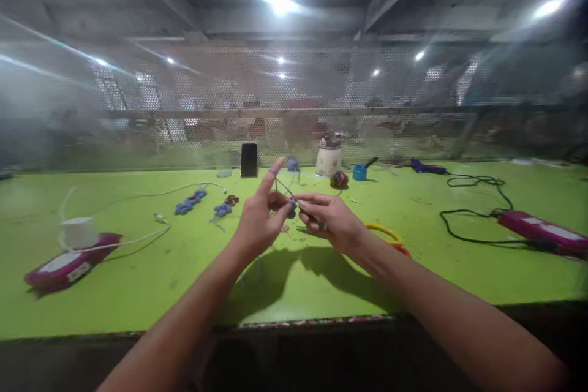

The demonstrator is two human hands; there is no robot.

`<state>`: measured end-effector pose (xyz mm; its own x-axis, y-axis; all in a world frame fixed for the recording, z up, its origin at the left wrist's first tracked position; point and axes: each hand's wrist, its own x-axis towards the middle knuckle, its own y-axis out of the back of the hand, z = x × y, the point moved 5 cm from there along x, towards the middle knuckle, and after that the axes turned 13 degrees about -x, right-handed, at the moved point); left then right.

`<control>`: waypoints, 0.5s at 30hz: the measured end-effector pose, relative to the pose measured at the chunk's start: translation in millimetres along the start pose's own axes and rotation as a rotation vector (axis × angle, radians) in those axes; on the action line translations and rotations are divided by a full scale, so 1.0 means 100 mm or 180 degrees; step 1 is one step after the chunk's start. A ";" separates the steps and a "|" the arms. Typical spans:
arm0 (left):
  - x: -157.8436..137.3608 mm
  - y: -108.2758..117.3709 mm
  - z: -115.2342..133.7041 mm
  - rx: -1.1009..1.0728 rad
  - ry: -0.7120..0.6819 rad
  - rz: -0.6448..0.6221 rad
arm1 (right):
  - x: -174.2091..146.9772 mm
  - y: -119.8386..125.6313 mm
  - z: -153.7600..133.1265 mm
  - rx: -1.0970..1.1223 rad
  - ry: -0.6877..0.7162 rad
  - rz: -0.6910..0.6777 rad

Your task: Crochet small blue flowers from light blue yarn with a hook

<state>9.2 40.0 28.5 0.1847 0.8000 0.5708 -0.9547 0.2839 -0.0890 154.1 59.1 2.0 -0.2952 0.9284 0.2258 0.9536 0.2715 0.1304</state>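
Above the flat tabletop (151, 294), left fingers (279, 217) pinch rounded blue yarnwork (292, 208).

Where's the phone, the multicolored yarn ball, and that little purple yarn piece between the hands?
Phone (248, 160): head view, middle of its dark front.
Multicolored yarn ball (339, 180): head view, middle of its near side.
Purple yarn piece (292, 209): head view, middle of the small part that shows.
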 end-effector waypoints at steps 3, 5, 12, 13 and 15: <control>0.04 0.05 -0.04 -0.0997 0.0481 0.0083 | 0.00 0.00 -0.03 -0.0085 0.0237 0.0101; 0.06 0.07 -0.04 -0.1345 0.0677 0.0061 | -0.01 0.02 -0.07 -0.0230 0.0471 0.0189; 0.06 0.12 0.05 -0.1630 0.0696 -0.0115 | -0.07 0.15 -0.31 -0.0959 0.1453 0.0581; 0.07 0.13 0.05 -0.1669 0.0688 -0.0112 | -0.08 0.16 -0.34 -0.1031 0.1553 0.0582; 0.07 0.15 0.05 -0.1738 0.0697 -0.0091 | -0.10 0.17 -0.38 -0.1136 0.1695 0.0538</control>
<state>-4.7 47.7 35.3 0.3078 0.8622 0.4024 -0.7010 0.4914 -0.5168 170.8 44.8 38.6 -0.2197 0.6736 0.7057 0.9381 -0.0528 0.3424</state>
